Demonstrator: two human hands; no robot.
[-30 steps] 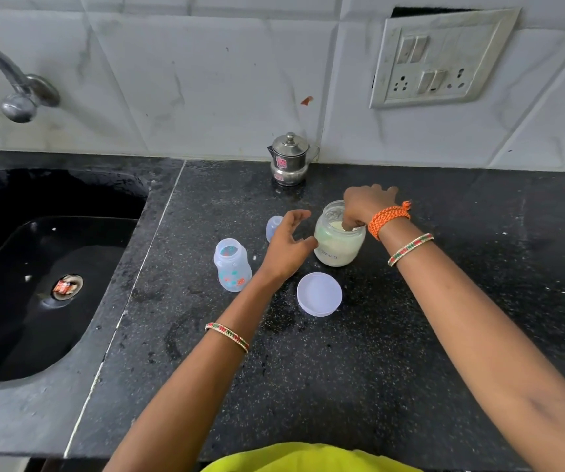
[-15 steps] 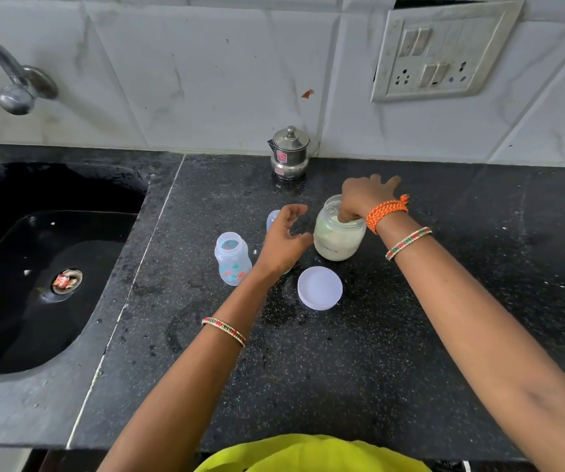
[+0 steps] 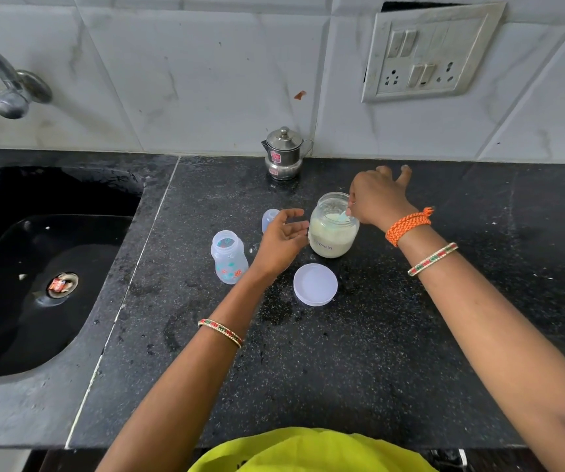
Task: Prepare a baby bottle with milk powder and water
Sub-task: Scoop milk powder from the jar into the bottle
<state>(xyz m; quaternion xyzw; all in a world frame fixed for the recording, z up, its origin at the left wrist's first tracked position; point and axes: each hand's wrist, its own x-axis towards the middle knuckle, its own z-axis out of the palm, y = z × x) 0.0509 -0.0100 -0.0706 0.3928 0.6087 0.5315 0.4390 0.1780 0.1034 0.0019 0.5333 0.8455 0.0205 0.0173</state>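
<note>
An open glass jar of pale milk powder [image 3: 332, 233], labelled "Formula", stands mid-counter. My right hand [image 3: 378, 197] is over its mouth and pinches a pale blue scoop [image 3: 342, 218] that dips into the powder. My left hand [image 3: 282, 241] hovers with spread fingers just left of the jar, touching nothing that I can see. The small clear baby bottle [image 3: 228, 257], uncapped and upright, stands left of that hand. Its cap [image 3: 269, 219] sits behind my left fingers. The jar's white lid [image 3: 315, 284] lies flat in front of the jar.
A small steel pot with a lid [image 3: 284, 153] stands against the tiled wall behind the jar. A black sink [image 3: 46, 267] fills the left side under a tap [image 3: 10, 93]. A switch panel [image 3: 431, 52] is on the wall at upper right.
My right hand has lifted a little and the blue scoop now shows in the jar. My left hand has stayed beside the jar, fingers spread.
</note>
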